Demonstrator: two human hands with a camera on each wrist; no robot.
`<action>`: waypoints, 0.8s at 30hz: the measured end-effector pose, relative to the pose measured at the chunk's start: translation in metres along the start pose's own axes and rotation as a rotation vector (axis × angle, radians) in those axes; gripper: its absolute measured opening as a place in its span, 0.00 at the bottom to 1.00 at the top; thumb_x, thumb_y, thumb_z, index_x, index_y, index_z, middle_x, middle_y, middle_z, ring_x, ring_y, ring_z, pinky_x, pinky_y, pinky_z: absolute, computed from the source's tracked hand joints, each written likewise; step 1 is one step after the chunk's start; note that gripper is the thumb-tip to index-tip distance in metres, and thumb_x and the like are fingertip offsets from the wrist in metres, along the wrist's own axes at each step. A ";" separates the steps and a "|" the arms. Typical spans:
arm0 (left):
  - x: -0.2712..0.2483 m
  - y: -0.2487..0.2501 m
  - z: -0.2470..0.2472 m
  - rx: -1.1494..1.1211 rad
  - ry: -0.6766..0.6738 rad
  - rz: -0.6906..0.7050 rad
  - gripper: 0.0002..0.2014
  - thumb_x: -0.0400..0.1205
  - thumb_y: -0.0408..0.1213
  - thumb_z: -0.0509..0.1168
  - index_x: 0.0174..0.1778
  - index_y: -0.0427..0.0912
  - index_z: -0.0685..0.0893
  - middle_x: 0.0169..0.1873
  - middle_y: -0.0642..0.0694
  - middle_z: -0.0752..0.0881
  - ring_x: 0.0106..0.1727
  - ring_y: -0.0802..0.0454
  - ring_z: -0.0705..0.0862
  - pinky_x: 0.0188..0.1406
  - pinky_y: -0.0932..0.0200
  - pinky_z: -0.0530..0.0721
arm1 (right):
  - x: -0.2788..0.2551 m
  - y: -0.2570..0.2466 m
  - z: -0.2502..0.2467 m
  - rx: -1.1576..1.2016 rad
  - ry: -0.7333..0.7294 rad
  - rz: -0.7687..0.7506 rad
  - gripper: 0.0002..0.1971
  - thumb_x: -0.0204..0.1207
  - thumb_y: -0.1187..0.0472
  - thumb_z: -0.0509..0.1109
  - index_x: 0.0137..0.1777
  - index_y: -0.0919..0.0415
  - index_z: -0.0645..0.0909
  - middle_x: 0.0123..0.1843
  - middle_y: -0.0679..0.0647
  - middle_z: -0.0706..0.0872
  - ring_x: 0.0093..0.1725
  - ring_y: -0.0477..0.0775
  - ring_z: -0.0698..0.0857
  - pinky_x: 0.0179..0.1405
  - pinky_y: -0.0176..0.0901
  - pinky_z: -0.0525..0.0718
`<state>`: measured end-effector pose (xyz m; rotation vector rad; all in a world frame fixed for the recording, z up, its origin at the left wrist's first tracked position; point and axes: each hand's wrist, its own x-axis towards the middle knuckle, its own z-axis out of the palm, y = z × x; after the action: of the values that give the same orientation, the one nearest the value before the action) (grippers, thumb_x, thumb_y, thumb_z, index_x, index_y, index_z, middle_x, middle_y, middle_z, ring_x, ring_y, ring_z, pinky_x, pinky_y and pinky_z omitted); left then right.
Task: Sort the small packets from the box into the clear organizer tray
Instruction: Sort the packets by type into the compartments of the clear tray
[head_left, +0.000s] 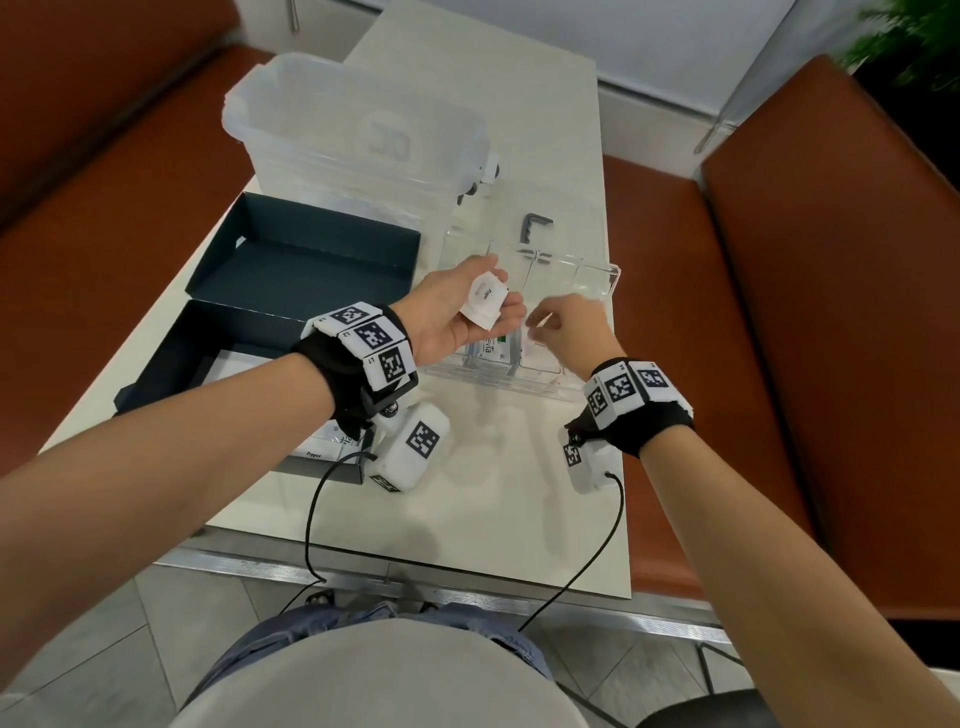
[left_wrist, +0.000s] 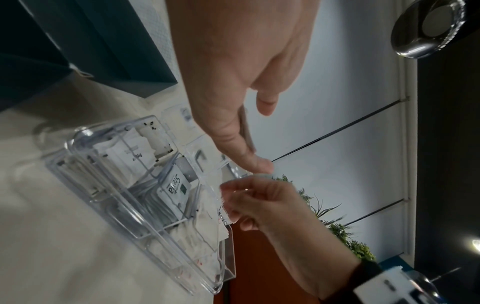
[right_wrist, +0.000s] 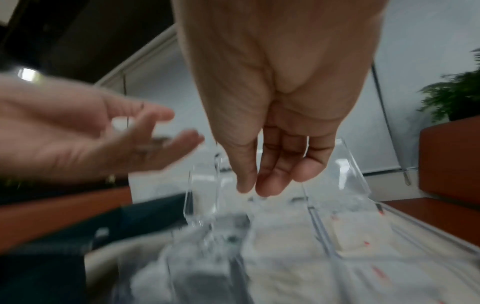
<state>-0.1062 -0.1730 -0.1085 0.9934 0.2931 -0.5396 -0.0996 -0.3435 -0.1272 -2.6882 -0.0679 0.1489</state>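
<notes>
White packets (head_left: 484, 301) printed "Fripp" are cradled in the upturned left hand (head_left: 457, 317), fingers loosely curled beneath them, above the clear tray (head_left: 597, 291). A packet (left_wrist: 174, 190) marked "Stevia" is seen standing in a middle compartment from the left wrist view. The right hand (head_left: 569, 332) is held over the tray, fingertips (right_wrist: 255, 181) pressed together pointing down; whether anything is pinched cannot be told. The dark box (head_left: 249, 322) lies left of the tray.
</notes>
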 end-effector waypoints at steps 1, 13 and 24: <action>-0.001 0.001 -0.001 -0.021 -0.014 -0.021 0.17 0.87 0.45 0.61 0.62 0.34 0.79 0.50 0.31 0.87 0.46 0.41 0.89 0.37 0.52 0.91 | -0.001 -0.002 -0.005 0.081 0.081 0.001 0.06 0.79 0.63 0.70 0.50 0.62 0.87 0.42 0.60 0.88 0.39 0.55 0.83 0.48 0.45 0.84; -0.008 -0.001 0.002 0.051 -0.131 -0.014 0.07 0.86 0.21 0.54 0.54 0.28 0.77 0.56 0.30 0.85 0.52 0.39 0.89 0.51 0.46 0.90 | -0.019 -0.034 -0.025 0.462 0.066 0.069 0.12 0.71 0.59 0.78 0.52 0.61 0.84 0.42 0.58 0.90 0.39 0.49 0.87 0.36 0.37 0.82; -0.006 -0.002 -0.013 0.100 -0.079 0.142 0.12 0.78 0.21 0.69 0.57 0.30 0.81 0.50 0.34 0.90 0.51 0.38 0.91 0.40 0.55 0.90 | -0.022 -0.018 -0.046 0.879 0.252 0.251 0.03 0.78 0.70 0.71 0.48 0.63 0.84 0.40 0.57 0.87 0.36 0.49 0.86 0.41 0.39 0.88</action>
<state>-0.1126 -0.1610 -0.1142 1.0779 0.1253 -0.4658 -0.1165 -0.3485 -0.0763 -1.8067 0.3359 -0.0756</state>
